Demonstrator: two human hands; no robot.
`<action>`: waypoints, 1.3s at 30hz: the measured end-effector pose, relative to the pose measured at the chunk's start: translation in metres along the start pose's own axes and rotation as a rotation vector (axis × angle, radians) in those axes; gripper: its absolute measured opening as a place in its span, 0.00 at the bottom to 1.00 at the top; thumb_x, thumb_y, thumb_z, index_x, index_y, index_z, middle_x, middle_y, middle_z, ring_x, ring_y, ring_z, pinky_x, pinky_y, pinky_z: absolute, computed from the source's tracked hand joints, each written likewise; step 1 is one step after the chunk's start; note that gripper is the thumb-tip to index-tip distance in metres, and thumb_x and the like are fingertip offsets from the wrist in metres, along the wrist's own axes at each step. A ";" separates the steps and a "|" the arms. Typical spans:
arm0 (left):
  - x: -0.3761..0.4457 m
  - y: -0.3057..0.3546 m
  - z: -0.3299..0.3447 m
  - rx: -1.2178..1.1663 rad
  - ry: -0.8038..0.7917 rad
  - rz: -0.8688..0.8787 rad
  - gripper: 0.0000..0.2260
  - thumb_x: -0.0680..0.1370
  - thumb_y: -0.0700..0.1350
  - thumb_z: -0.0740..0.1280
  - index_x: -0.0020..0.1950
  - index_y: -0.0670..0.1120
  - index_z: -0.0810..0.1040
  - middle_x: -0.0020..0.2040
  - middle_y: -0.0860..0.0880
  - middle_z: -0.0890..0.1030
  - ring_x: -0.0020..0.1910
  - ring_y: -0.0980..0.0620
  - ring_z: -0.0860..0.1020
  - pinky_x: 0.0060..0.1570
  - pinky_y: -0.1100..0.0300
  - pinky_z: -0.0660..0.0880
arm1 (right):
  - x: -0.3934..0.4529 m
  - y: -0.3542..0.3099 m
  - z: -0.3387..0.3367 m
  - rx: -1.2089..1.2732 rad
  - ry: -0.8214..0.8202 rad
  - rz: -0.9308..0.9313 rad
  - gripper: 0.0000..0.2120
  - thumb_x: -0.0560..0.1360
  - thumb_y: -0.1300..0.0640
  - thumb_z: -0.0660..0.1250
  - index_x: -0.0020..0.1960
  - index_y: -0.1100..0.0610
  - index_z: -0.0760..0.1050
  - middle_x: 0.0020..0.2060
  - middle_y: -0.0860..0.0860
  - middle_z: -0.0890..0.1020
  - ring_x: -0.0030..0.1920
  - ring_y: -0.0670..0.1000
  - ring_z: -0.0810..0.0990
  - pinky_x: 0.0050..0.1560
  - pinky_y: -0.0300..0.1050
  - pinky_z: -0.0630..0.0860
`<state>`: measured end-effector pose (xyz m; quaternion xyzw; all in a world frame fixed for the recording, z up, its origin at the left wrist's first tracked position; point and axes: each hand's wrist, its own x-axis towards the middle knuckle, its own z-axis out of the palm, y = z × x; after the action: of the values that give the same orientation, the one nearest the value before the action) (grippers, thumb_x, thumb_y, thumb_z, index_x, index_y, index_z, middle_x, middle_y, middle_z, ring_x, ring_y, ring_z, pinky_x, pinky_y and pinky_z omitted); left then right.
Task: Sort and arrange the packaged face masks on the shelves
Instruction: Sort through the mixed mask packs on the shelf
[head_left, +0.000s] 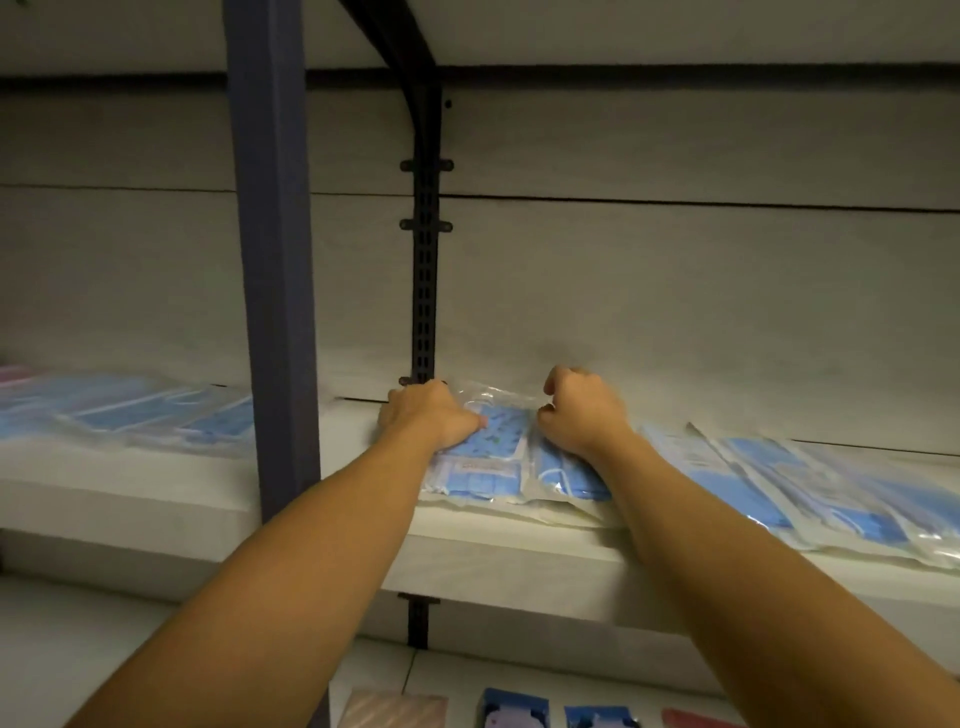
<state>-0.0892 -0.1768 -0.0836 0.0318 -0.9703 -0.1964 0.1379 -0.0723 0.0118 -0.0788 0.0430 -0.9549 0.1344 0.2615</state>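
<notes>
Left hand (431, 415) and right hand (582, 413) both rest on a small stack of packaged face masks (488, 467), fingers curled down onto the clear wrapping; the left grips the stack's far-left corner, the right bunches the film at its far-right edge. The stack lies on the white shelf (498, 551), just right of the blue upright post (275, 260) and in front of the slotted black bracket rail (425, 291) on the back wall.

The step in hand appears to be squaring this stack into place. The next move probably calls for easing the packs level with the shelf's near edge and releasing without dragging the slippery film.

To the right, a fanned row of blue mask packs (810, 488) overlaps toward the frame edge; to the left, beyond the post, further packs (130, 415) lie flat. On the lower shelf, packs (514, 709) in several colours are cut off by the bottom edge. The fingertips are hidden under the knuckles; printing on the packs is illegible, and the number of packs in the stack cannot be told.
</notes>
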 end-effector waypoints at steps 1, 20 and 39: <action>0.003 -0.001 0.002 -0.049 -0.008 -0.005 0.28 0.71 0.66 0.72 0.60 0.46 0.78 0.61 0.43 0.79 0.61 0.41 0.76 0.53 0.54 0.74 | 0.001 0.003 0.001 0.052 0.018 0.023 0.15 0.73 0.58 0.64 0.59 0.59 0.76 0.56 0.58 0.80 0.56 0.62 0.79 0.54 0.51 0.77; 0.007 -0.004 -0.005 -0.617 0.180 -0.036 0.31 0.75 0.44 0.74 0.74 0.42 0.65 0.62 0.45 0.76 0.53 0.44 0.76 0.50 0.54 0.77 | 0.003 0.009 0.000 0.146 -0.013 0.091 0.12 0.73 0.61 0.62 0.54 0.63 0.77 0.49 0.59 0.81 0.51 0.61 0.79 0.51 0.54 0.80; 0.010 -0.009 -0.013 -0.742 0.712 -0.113 0.11 0.84 0.42 0.63 0.59 0.34 0.74 0.61 0.38 0.75 0.56 0.39 0.76 0.50 0.56 0.67 | 0.009 0.007 0.011 0.105 -0.242 -0.075 0.12 0.71 0.38 0.72 0.49 0.43 0.86 0.49 0.46 0.84 0.54 0.51 0.78 0.57 0.49 0.77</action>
<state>-0.0947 -0.1916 -0.0730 0.0981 -0.7251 -0.5112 0.4508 -0.0866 0.0155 -0.0845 0.1082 -0.9688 0.1681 0.1468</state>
